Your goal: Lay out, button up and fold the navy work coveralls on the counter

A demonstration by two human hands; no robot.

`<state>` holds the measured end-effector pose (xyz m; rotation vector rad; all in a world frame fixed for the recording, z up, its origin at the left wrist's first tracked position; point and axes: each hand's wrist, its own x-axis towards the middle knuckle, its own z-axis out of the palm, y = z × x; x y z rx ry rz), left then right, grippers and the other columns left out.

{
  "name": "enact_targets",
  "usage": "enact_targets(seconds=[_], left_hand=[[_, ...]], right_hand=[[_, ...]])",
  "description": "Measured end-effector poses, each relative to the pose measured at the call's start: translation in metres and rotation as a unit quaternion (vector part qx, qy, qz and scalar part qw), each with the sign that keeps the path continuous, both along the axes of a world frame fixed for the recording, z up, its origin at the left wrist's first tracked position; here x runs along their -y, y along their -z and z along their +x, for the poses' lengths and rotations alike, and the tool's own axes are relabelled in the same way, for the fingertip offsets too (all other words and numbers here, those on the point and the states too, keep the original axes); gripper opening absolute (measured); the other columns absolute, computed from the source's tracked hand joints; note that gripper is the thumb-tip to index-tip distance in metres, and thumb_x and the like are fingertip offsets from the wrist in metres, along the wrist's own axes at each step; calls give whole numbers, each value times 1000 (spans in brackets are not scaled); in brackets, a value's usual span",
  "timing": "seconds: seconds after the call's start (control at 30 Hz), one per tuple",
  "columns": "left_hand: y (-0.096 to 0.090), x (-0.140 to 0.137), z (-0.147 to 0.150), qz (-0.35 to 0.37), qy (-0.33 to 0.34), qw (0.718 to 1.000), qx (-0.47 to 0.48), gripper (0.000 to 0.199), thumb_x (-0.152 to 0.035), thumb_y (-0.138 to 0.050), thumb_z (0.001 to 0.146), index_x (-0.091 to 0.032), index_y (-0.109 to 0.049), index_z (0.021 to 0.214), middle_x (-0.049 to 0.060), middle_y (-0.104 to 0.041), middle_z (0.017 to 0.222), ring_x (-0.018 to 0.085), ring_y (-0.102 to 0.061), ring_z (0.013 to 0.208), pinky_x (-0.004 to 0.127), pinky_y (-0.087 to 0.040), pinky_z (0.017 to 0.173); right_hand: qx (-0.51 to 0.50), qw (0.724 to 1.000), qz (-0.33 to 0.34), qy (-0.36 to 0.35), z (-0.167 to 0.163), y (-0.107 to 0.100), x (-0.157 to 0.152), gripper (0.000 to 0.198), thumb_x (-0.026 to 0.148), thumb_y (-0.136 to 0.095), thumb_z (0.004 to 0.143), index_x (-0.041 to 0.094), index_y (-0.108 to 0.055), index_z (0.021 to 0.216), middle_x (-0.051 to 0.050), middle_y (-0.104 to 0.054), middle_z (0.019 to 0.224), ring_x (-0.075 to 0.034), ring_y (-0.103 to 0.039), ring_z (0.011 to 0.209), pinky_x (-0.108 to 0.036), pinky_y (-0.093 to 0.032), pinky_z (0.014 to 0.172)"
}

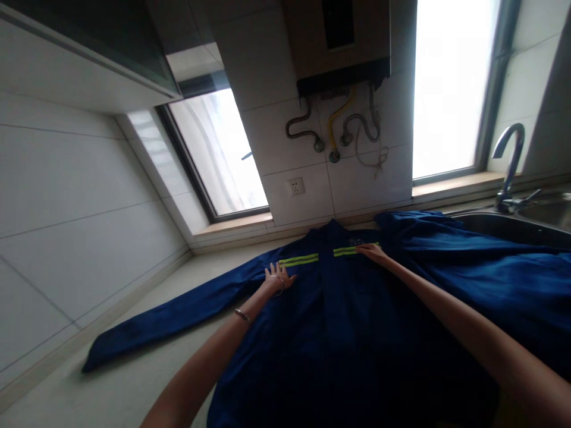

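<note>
your left hand (279, 279) lies splayed on the blue jacket (325, 309), grasping nothing. your right hand (373, 253) touches a bright stripe (344, 252); can't tell if it's pinching.

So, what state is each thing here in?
Blue jacket: spread out, one sleeve stretched aside.
Left hand: open, fingers spread on the jacket.
Right hand: touching a yellow-green stripe; grip unclear.
Blue cloth at right: rumpled.
Tap: no water seen running.
Wall socket: nothing plugged in.
Wall unit: front panel dark.
</note>
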<state>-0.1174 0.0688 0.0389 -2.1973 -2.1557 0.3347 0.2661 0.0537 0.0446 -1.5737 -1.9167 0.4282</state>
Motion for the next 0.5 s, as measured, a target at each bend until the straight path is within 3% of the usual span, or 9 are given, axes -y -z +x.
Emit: enact_targets(seconds=[0.1,0.17,0.2,0.23,0.3,0.4,0.47,0.5], left_hand=[[9,17,-29,-9,41,999,32,83,-72,-16,82,-21,-16,147,13,-8,152,37,-4,138,57,-8,107],[16,21,-36,6,59,996,59,81,-71,-12,82,-24,-12,147,11,-6,152,36,-5,138,58,-9,106],[18,21,-37,13,60,996,65,80,-71,-12,82,-24,-11,147,11,-5,152,36,-5,138,59,-9,106],[20,21,-36,15,59,996,67,80,-70,-13,83,-23,-11,147,11,-3,152,36,-4,138,59,-10,105],[22,19,-35,14,58,996,68,79,-69,-14,83,-23,-11,147,11,-3,152,36,-4,138,59,-10,105],[23,17,-34,20,57,995,74,77,-69,-14,84,-25,-12,147,10,-4,153,34,-5,139,58,-11,106],[24,15,-35,25,55,995,78,76,-69,-13,84,-26,-13,147,8,-5,153,33,-6,139,57,-11,106],[25,15,-36,26,53,995,78,76,-69,-14,84,-26,-13,147,8,-5,153,33,-6,139,57,-11,107]], right_hand=[[19,997,56,-46,-40,-16,27,42,27,-41,88,4,-60,118,-15,-60,120,-26,-54,113,-36,-38,99],[36,987,106,-113,-85,-26,58,43,24,-41,88,5,-55,124,-14,-51,131,-25,-46,122,-35,-32,105],[43,980,120,-151,-110,-31,78,42,28,-45,88,12,-55,125,-9,-50,133,-22,-45,123,-33,-32,105],[58,968,134,-206,-136,-34,100,42,33,-48,87,19,-54,126,-5,-49,134,-20,-43,124,-31,-31,106],[126,906,213,-343,-182,-33,148,45,41,-44,90,23,-47,132,-7,-41,140,-23,-37,129,-42,-29,107],[170,837,311,-417,-232,-5,216,53,54,-42,88,29,-41,135,-9,-32,146,-33,-29,132,-60,-26,102],[192,775,373,-472,-256,30,250,52,55,-39,89,26,-44,132,-9,-33,145,-32,-29,131,-60,-27,102],[202,754,400,-480,-266,51,262,48,47,-36,92,18,-46,129,-12,-37,142,-28,-33,130,-53,-30,104]])
